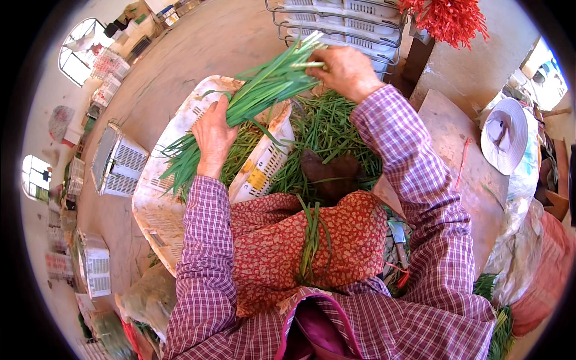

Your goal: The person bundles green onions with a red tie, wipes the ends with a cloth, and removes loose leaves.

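A bunch of long, flat green leaves with pale stem ends, which look like garlic chives (264, 93), stretches between my hands above a white crate. My left hand (215, 138) is closed around the leafy part, and the tips hang down past it over the crate. At the pale ends, my right hand (347, 72) is closed with its fingers on the stems. Below lies a heap of loose chives (336, 123), partly around a dark shoe (330, 174). A few loose leaves (310, 240) rest on the red floral cloth (264, 252) over my lap.
The dirty white plastic crate (150, 207) stands at my left, with a smaller white piece (261, 165) inside its near side. Stacked white crates (342, 27) stand ahead. Red ties (447, 21) hang at upper right. A knife (398, 237) lies beside my lap; a hat (504, 135) is at right.
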`<state>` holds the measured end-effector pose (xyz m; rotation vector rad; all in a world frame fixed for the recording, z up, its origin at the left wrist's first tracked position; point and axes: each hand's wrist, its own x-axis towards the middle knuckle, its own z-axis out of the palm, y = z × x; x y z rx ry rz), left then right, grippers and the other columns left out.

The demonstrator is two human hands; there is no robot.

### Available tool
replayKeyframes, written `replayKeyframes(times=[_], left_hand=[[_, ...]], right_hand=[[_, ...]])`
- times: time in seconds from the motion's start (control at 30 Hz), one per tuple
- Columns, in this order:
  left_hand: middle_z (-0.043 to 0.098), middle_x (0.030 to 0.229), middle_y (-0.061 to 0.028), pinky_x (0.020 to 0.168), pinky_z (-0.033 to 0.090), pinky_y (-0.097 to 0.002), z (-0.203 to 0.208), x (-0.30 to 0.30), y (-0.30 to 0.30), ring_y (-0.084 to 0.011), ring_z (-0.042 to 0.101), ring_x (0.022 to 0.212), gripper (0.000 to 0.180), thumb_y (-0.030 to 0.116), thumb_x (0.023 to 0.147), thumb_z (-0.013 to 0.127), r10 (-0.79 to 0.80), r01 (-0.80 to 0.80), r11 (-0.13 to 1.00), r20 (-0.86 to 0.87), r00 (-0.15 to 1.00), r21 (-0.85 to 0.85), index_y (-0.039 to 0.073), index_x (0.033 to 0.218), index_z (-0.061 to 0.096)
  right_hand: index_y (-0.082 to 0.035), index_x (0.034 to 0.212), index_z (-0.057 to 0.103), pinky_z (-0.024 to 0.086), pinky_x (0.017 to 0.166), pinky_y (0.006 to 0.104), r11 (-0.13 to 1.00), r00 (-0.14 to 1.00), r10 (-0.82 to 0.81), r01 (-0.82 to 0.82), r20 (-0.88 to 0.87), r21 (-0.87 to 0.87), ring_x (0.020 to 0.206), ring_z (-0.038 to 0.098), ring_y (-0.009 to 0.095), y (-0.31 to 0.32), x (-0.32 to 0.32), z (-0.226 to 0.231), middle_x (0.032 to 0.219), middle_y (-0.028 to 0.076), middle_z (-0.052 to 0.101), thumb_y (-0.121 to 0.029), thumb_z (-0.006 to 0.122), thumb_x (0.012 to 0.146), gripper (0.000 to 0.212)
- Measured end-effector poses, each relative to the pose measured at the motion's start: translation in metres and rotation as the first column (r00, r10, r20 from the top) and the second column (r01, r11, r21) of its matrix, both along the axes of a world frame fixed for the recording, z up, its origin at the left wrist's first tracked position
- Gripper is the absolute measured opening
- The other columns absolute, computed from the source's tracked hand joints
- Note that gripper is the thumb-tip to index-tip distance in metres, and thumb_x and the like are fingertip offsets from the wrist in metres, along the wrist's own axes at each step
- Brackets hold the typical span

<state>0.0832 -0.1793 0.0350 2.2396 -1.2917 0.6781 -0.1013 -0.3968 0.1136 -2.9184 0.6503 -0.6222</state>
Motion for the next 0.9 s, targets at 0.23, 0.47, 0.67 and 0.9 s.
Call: replayKeyframes(times=[0.23, 0.47, 0.67, 0.9], left_hand=[[0.061, 0.089, -0.0101, 0.063, 0.048, -0.044, -0.001, -0.003, 0.008, -0.0327, 0.063, 0.078, 0.061, 0.005, 0.061, 0.075, -0.032, 0.032, 0.999, 0.071, 0.997, -0.01, 0.013, 0.119, 0.056], [0.059, 0.086, -0.0088, 0.064, 0.048, -0.043, -0.004, -0.001, 0.006, -0.0311, 0.062, 0.076, 0.062, 0.002, 0.056, 0.074, -0.059, 0.057, 0.998, 0.118, 0.991, 0.023, 0.014, 0.115, 0.057], [0.058, 0.088, -0.0078, 0.064, 0.049, -0.0424, -0.007, -0.012, -0.002, -0.0303, 0.062, 0.077, 0.061, 0.001, 0.057, 0.072, -0.106, 0.096, 0.993, 0.15, 0.983, 0.07, 0.015, 0.114, 0.055], [0.059, 0.089, -0.0093, 0.065, 0.049, -0.0423, -0.008, -0.014, -0.005, -0.0305, 0.063, 0.08, 0.062, 0.001, 0.058, 0.072, -0.123, 0.116, 0.992, 0.164, 0.979, 0.047, 0.014, 0.116, 0.054]], right_hand=[[-0.011, 0.101, 0.053, 0.053, 0.06, 0.046, 0.962, 0.975, -0.221, 0.22, 0.015, -0.16, 0.071, 0.067, 0.035, -0.039, -0.007, -0.051, 0.081, 0.014, 0.068, -0.015, 0.058, 0.085, 0.017], [-0.012, 0.117, 0.061, 0.053, 0.079, 0.0434, 0.949, 0.956, -0.283, 0.291, 0.08, -0.119, 0.09, 0.066, 0.03, -0.072, -0.05, -0.026, 0.105, 0.014, 0.064, -0.047, 0.063, 0.086, 0.046], [-0.014, 0.118, 0.062, 0.05, 0.084, 0.044, 0.993, 0.989, 0.121, -0.119, 0.091, -0.026, 0.096, 0.063, 0.031, 0.018, 0.013, -0.023, 0.106, 0.013, 0.06, -0.053, 0.065, 0.083, 0.053], [-0.014, 0.111, 0.064, 0.052, 0.074, 0.0399, 0.94, 0.912, 0.341, -0.334, 0.227, -0.07, 0.083, 0.065, 0.025, -0.007, 0.019, -0.038, 0.089, 0.008, 0.066, -0.033, 0.062, 0.09, 0.028]])
